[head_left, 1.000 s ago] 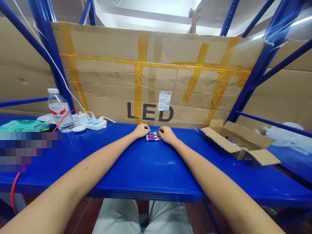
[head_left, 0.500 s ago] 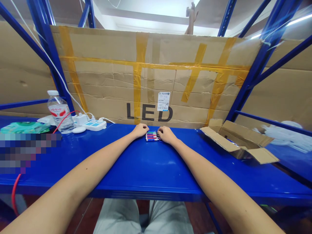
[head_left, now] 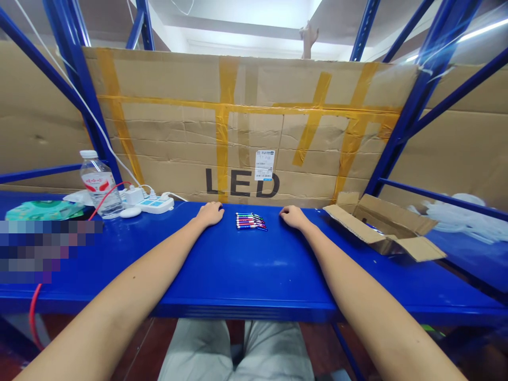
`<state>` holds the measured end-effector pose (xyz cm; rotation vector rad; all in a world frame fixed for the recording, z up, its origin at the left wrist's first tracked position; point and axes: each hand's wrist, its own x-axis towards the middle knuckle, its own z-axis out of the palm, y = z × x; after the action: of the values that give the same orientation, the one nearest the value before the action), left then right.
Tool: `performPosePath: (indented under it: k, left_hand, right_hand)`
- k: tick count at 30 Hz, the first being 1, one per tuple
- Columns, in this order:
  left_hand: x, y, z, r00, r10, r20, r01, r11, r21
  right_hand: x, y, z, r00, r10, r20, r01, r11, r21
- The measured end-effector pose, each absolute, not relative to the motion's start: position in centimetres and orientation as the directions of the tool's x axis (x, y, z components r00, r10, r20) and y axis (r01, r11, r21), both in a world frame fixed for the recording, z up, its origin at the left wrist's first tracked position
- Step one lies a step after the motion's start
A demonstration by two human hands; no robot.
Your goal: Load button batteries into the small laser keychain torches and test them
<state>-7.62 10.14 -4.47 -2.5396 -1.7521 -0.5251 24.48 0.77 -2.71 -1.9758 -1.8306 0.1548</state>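
Note:
A row of several slim, shiny pens [head_left: 246,221] in blue, green, red and purple lies side by side on the blue table. Their right ends fan out slightly, with dark or coloured tips. My left hand [head_left: 210,214] rests on the tabletop left of the row, apart from it, holding nothing, its fingers loosely bent. To the right of the pens lies my right hand [head_left: 292,216], also off them and with nothing in it. Its fingers are slightly curled and partly hidden from this angle.
On the right stands an opened cardboard box [head_left: 381,227] with its flaps out. A water bottle [head_left: 101,185], a white power strip [head_left: 156,203] and a green packet [head_left: 47,210] are at the left. A large cardboard panel [head_left: 178,143] marked LED closes off the back.
Both hands have let go of the ends of the pen row and moved outward, left and right. The pens stay in place, with their right ends now uncovered.

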Motion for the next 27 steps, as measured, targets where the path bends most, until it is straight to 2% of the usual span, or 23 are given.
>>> performPosePath:
  k: [27]
  left_hand:
    - [-8.01,9.78,-3.93,0.375,0.897,0.235,0.902,-0.412,0.13]
  right_hand:
    - [24.02,0.81,-2.64,0.049,0.978,0.205,0.933,0.029,-0.359]
